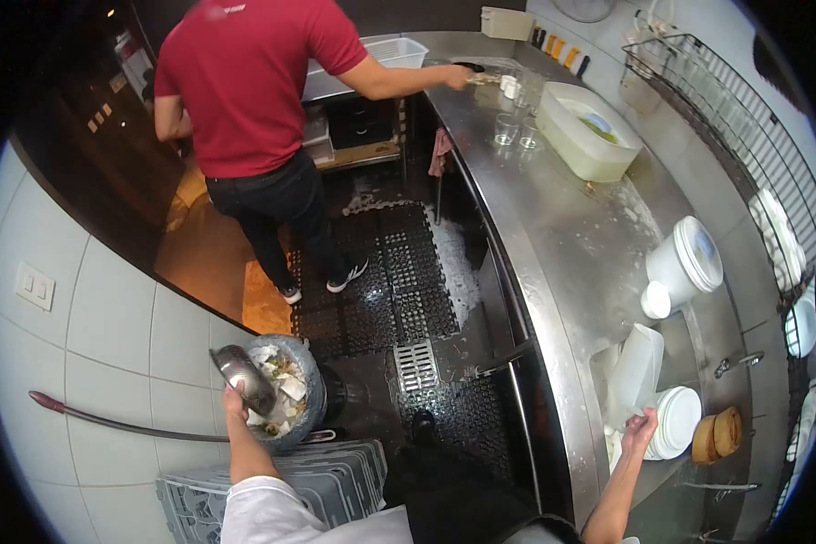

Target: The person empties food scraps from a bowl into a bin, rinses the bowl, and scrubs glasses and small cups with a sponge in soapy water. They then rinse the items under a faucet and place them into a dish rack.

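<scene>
My left hand (236, 402) grips a metal bowl (247, 381), tipped on its side over a waste bin (315, 385). The bin has a grey liner and holds food scraps and crumpled white paper (292, 390). On the right, my right hand (640, 432) is over the sink (689, 340), its fingers closed at the lower edge of a tilted, whitish plastic container (637, 367). Beside that hand is a white lidded tub (676, 422). The inside of the metal bowl is mostly hidden.
A person in a red shirt (245, 91) reaches over the steel counter (553, 236). On it stand glasses (506, 130), a large whitish tub (589, 136) and a white bucket (684, 261). Grey racks (335, 480) lean below the bin. The floor mat (372, 281) looks wet.
</scene>
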Demonstrator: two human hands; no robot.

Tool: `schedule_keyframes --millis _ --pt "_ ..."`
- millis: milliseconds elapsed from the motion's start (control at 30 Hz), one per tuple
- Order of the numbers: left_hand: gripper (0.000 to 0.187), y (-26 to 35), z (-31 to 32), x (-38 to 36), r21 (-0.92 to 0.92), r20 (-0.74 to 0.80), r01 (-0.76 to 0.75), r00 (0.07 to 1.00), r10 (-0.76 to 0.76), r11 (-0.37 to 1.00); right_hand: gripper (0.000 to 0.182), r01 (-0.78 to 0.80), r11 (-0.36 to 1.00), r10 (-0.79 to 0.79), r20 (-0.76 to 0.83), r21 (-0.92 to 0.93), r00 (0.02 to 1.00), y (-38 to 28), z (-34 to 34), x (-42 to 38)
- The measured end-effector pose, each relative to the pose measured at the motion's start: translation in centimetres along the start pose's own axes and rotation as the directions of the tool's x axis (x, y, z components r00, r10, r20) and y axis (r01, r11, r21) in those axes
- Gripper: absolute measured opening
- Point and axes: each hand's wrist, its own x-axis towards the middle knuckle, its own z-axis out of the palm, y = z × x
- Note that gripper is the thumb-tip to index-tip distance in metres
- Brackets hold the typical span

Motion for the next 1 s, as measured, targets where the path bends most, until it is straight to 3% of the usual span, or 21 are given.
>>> schedule_keyframes --millis 67,100,200,233,300,333,367,400,467,500,600,633,733,767,867,900,1000 --pt "0.024 -0.4 -0.2 1.8 0.294 0.138 -0.188 0.979 0.153 0.937 0.012 -0.059 0.998 0.060 0.056 -0.028 0.997 -0.9 -0.6 -0.2" --pt "0.016 0.5 0.3 1.4 0.679 0.205 -0.367 0.926 0.316 0.636 0.012 -0.067 0.997 0.069 0.074 -0.028 0.995 -1.3 -0.8 -0.3" --pt "0.013 2.0 1.7 -1.6 0.547 0.058 -0.354 0.920 0.387 0.758 0.012 -0.079 0.996 0.081 0.115 -0.030 0.990 -2.0 -1.9 -0.6" --pt "0.015 2.7 2.3 -2.6 0.345 -0.141 -0.190 0.958 0.251 0.919 0.012 -0.081 0.996 0.084 0.126 -0.032 0.988 -2.3 -2.5 -0.6" --pt "0.014 4.3 4.1 -5.5 -0.114 -0.142 -0.199 0.973 0.182 0.973 0.011 -0.068 0.997 0.073 0.164 -0.040 0.984 -2.2 -4.3 0.4" --pt "0.014 4.8 5.0 -7.0 -0.341 -0.130 -0.184 0.980 0.148 0.922 0.010 -0.061 0.997 0.068 0.184 -0.046 0.981 -2.2 -5.0 0.8" --pt "0.018 4.8 4.8 -6.6 -0.334 -0.089 -0.172 0.985 0.150 0.927 0.010 -0.083 0.996 0.088 0.177 -0.036 0.980 -2.2 -5.8 1.2" --pt "0.016 4.9 5.0 -6.9 -0.088 -0.048 -0.239 0.971 0.236 0.967 0.010 -0.085 0.996 0.088 0.159 -0.028 0.983 -2.3 -6.2 1.3" --pt "0.018 5.0 5.0 -6.8 0.398 0.089 -0.363 0.929 0.359 0.843 0.011 -0.093 0.996 0.093 0.119 -0.013 0.988 -2.7 -6.7 0.8" --pt "0.022 5.2 5.3 -7.0 0.733 0.188 -0.462 0.843 0.504 0.499 0.011 -0.092 0.996 0.092 0.118 -0.003 0.989 -2.7 -7.2 0.8" --pt "0.026 4.4 6.9 -9.1 0.860 0.330 -0.471 0.806 0.492 0.195 0.012 -0.087 0.996 0.085 0.102 0.011 0.991 -2.9 -8.2 0.6" --pt "0.025 4.5 7.0 -9.8 0.890 0.287 -0.415 0.831 0.477 0.188 0.012 -0.083 0.996 0.082 0.084 0.014 0.993 -2.9 -8.3 0.4" --pt "0.024 3.7 6.8 -9.8 0.704 0.152 -0.471 0.832 0.534 0.532 0.014 -0.098 0.995 0.096 0.073 0.018 0.993 -2.8 -9.0 0.2" --pt "0.022 2.3 4.5 -5.1 0.720 0.141 -0.444 0.845 0.516 0.532 0.015 -0.104 0.994 0.102 0.076 0.020 0.992 -2.8 -9.2 0.2" --pt "0.022 1.6 4.7 -5.0 0.264 0.051 -0.311 0.950 0.309 0.913 0.015 -0.096 0.994 0.093 0.058 0.057 0.994 -2.8 -9.5 -0.6" --pt "0.025 2.7 5.2 -6.4 0.591 0.192 -0.448 0.886 0.422 0.671 0.015 -0.086 0.995 0.083 0.048 0.057 0.995 -2.8 -9.5 -0.7" --pt "0.029 4.2 7.6 -8.8 0.883 0.155 -0.345 0.855 0.495 0.318 0.015 -0.057 0.997 0.057 0.006 0.052 0.998 -2.4 -9.8 -1.0"
